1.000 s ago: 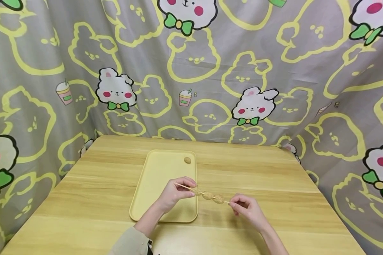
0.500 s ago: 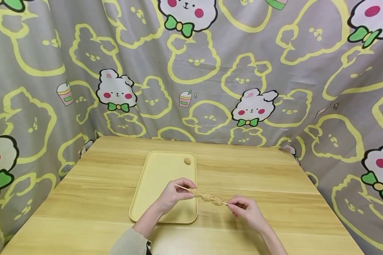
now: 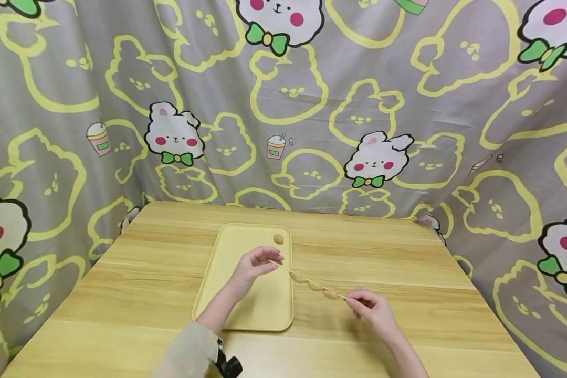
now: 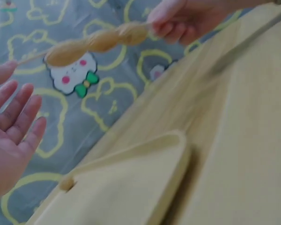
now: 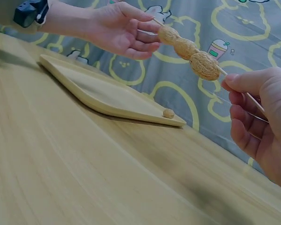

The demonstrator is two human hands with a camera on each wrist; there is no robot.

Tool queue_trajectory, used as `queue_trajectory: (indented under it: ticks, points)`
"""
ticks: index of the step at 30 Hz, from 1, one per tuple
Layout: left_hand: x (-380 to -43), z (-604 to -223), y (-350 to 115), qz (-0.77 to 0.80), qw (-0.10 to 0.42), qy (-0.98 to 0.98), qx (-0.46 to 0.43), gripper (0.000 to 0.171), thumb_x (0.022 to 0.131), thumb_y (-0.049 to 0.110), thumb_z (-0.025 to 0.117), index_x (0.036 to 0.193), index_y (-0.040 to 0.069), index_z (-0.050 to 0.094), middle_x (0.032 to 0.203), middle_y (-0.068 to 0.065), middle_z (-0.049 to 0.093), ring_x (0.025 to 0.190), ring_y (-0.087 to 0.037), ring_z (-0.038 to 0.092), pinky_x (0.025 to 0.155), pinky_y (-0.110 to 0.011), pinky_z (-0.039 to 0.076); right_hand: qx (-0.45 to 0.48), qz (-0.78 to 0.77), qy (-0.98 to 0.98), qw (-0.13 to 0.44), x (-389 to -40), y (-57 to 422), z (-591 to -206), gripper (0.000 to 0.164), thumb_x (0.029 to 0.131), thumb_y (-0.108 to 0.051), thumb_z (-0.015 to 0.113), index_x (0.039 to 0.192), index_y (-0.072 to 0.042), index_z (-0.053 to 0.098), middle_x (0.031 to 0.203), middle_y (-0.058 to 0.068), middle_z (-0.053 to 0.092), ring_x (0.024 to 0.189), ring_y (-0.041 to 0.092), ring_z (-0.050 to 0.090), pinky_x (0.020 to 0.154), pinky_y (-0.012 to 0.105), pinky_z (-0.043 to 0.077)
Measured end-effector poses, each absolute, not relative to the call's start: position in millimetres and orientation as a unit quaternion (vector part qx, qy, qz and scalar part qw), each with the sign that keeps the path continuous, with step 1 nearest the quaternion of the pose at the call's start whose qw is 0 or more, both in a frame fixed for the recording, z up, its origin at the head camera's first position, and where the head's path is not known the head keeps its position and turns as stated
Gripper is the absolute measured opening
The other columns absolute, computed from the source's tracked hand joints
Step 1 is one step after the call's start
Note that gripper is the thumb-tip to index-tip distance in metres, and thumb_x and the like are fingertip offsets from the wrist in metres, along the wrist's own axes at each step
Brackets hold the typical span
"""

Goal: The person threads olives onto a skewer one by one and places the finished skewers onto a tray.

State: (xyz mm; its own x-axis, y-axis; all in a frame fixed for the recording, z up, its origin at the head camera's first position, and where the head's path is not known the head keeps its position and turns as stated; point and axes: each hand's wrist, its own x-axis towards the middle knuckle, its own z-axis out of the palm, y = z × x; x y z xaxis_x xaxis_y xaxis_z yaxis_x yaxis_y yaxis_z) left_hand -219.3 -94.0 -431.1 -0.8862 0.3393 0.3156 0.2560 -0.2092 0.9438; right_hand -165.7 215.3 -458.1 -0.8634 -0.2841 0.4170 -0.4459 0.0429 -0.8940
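Thumb and fingers of the right hand (image 3: 372, 311) pinch one end of a thin, pale wooden stick (image 5: 222, 71), raised above the tabletop (image 3: 382, 247) of light wood grain and threaded with three tan, wrinkled oval pieces (image 3: 314, 286). The left hand (image 3: 251, 269) has its fingers spread apart, thumb at the stick's other end; I cannot tell whether it touches. Below lies a pale yellow rectangular tray (image 3: 238, 247), with a loose tan oval piece (image 3: 278, 239) in its far right corner
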Motion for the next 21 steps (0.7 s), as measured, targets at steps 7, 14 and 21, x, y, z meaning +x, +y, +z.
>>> queue_trajectory:
  ticks: [7,14,21]
  points:
    - [-246,-432,-103,0.727,0.013,0.658,0.197,0.034,0.086,0.000,0.060,0.114,-0.016,0.051,0.107,-0.025,0.060,0.093,-0.014,0.061,0.088,-0.028,0.048,0.198,0.637,-0.739,0.089,-163,228,-460,0.004,0.084,0.009,0.059,0.085,0.010,0.063,0.069,-0.002,0.056,0.057,0.005,0.051,0.047,0.023,0.046]
    - [-275,-435,-95,0.671,-0.019,0.737,0.084,0.030,0.087,0.009,0.064,0.112,-0.008,0.058,0.103,-0.013,0.065,0.097,-0.021,0.060,0.090,-0.035,0.047,0.164,0.624,-0.757,0.104,-159,239,-460,0.006,0.084,0.007,0.060,0.085,0.013,0.061,0.068,-0.003,0.055,0.057,0.006,0.051,0.048,0.022,0.046]
    - [-299,-440,-87,0.608,-0.042,0.791,0.049,0.037,0.085,0.014,0.067,0.117,-0.003,0.058,0.115,-0.019,0.060,0.104,-0.029,0.056,0.091,-0.042,0.045,0.171,0.630,-0.751,0.103,-156,244,-459,0.008,0.085,0.006,0.059,0.088,0.014,0.061,0.070,0.001,0.055,0.058,0.006,0.051,0.048,0.023,0.046]
